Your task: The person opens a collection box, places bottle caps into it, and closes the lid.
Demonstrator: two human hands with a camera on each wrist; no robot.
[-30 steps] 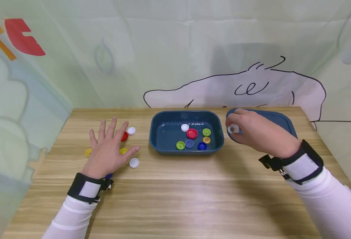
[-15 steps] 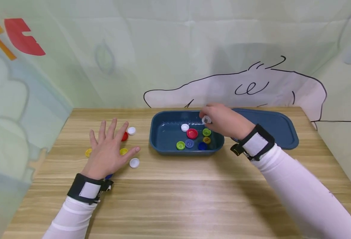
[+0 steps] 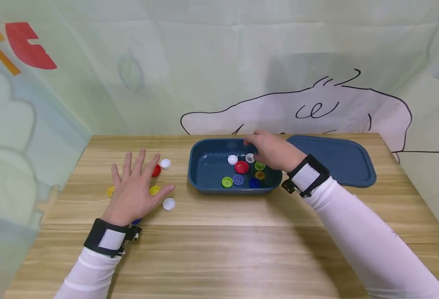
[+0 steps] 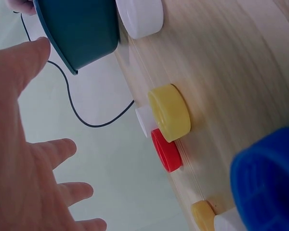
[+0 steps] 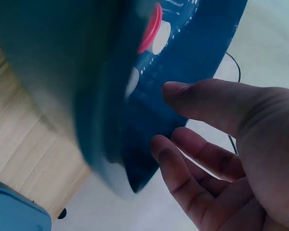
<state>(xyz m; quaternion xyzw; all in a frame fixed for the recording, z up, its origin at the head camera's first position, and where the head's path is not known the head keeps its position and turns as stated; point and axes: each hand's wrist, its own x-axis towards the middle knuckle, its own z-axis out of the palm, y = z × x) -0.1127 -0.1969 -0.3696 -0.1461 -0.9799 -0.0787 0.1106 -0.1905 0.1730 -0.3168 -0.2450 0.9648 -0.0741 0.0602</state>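
My right hand (image 3: pixel 273 149) hovers over the right end of a dark blue plastic box (image 3: pixel 234 191). In the right wrist view its thumb (image 5: pixel 183 96) and fingers (image 5: pixel 176 175) stand apart with nothing between them. A white bottle cap (image 3: pixel 250 158) with a grey centre lies in the box beside the fingertips. Red (image 3: pixel 241 167), white (image 3: pixel 232 160), green, blue and orange caps lie around it. My left hand (image 3: pixel 133 191) is spread above loose caps on the table; the left wrist view shows yellow (image 4: pixel 171 113), red (image 4: pixel 166 150) and blue (image 4: pixel 265 183) ones below it.
A flat dark blue lid (image 3: pixel 335 162) lies on the wooden table (image 3: pixel 219 249) right of the box. Two white caps (image 3: pixel 168 204) sit between the left hand and the box. A printed cloth (image 3: pixel 219 74) hangs behind the table's back edge.
My right hand has moved left from over the lid to the box, carrying the white cap, and has let it go inside. The left hand has stayed in place.
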